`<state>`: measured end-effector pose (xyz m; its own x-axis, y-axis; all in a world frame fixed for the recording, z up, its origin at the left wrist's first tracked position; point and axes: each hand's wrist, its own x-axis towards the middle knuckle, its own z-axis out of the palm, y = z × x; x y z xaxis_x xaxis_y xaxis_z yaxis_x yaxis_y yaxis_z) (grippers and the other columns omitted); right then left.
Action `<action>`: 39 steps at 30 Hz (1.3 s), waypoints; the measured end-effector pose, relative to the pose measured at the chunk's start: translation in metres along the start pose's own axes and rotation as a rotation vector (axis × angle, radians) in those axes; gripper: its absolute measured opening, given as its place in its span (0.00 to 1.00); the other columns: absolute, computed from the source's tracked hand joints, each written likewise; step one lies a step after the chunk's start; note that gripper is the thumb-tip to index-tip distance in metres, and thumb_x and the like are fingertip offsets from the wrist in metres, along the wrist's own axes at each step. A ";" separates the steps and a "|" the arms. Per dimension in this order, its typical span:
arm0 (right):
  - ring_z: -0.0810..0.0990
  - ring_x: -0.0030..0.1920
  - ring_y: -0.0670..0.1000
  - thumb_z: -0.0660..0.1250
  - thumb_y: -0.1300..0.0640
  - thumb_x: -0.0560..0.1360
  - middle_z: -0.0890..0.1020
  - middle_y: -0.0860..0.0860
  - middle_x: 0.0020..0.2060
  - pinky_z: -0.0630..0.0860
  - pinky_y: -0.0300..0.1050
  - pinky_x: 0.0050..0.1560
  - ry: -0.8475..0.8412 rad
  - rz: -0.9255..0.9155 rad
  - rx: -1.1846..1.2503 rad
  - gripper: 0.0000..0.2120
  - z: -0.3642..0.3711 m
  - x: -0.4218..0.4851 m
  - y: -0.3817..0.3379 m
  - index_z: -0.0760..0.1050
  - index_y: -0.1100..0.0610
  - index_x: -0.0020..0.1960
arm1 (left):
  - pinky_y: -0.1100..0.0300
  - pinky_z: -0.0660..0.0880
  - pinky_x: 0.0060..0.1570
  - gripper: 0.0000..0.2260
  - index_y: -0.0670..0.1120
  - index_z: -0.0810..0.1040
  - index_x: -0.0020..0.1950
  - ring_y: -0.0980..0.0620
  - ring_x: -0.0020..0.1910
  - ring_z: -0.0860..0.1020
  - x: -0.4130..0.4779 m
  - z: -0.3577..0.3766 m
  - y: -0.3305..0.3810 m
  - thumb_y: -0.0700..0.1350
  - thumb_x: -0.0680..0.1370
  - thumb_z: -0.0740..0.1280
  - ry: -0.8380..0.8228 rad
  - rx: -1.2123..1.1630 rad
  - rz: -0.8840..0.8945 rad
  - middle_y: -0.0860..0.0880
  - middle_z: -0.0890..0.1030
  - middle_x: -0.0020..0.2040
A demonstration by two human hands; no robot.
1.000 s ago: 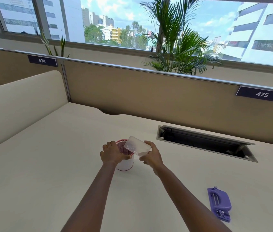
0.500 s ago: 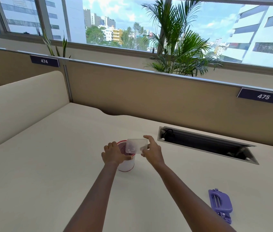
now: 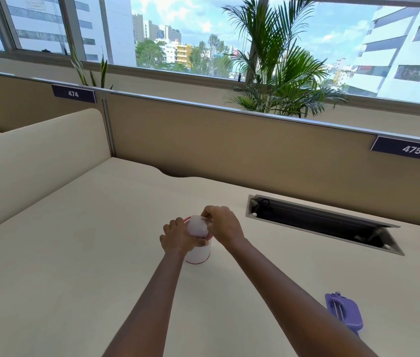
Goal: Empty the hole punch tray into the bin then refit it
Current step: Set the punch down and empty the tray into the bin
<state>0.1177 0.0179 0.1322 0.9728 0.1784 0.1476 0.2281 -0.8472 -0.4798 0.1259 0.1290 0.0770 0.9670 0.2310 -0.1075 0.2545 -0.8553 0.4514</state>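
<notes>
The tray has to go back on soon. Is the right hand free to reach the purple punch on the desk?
Probably not yet: the right hand is holding the clear tray over the bin. Bare desk lies between it and the punch.

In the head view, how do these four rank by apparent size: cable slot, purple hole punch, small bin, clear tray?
1. cable slot
2. purple hole punch, though it sits nearer the camera
3. small bin, partly hidden by hands
4. clear tray, blurred

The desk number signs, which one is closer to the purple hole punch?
The 475 sign, on the partition's right end above the hole punch; the 474 sign is far left.
</notes>
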 end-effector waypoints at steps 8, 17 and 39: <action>0.79 0.53 0.58 0.60 0.69 0.71 0.84 0.60 0.51 0.77 0.47 0.50 0.006 0.006 0.042 0.16 0.000 -0.003 0.002 0.81 0.61 0.54 | 0.52 0.70 0.59 0.41 0.43 0.63 0.68 0.45 0.67 0.67 0.001 0.000 0.000 0.63 0.64 0.72 0.002 0.017 -0.008 0.45 0.70 0.67; 0.80 0.51 0.58 0.61 0.69 0.70 0.84 0.60 0.49 0.77 0.45 0.48 0.049 -0.009 0.103 0.15 0.001 -0.006 0.004 0.81 0.62 0.52 | 0.52 0.71 0.59 0.41 0.43 0.63 0.67 0.45 0.67 0.67 0.002 0.002 0.000 0.64 0.64 0.72 0.004 0.012 -0.013 0.45 0.70 0.67; 0.78 0.45 0.54 0.64 0.72 0.74 0.78 0.60 0.46 0.75 0.45 0.54 0.154 0.674 1.346 0.14 0.000 -0.039 0.050 0.72 0.69 0.59 | 0.50 0.68 0.63 0.41 0.42 0.63 0.68 0.45 0.69 0.65 -0.006 -0.004 0.001 0.63 0.65 0.72 -0.005 0.007 0.015 0.44 0.68 0.69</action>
<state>0.0910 -0.0315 0.1020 0.9131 -0.1699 -0.3707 -0.2974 0.3444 -0.8904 0.1207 0.1292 0.0818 0.9707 0.2162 -0.1050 0.2402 -0.8619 0.4466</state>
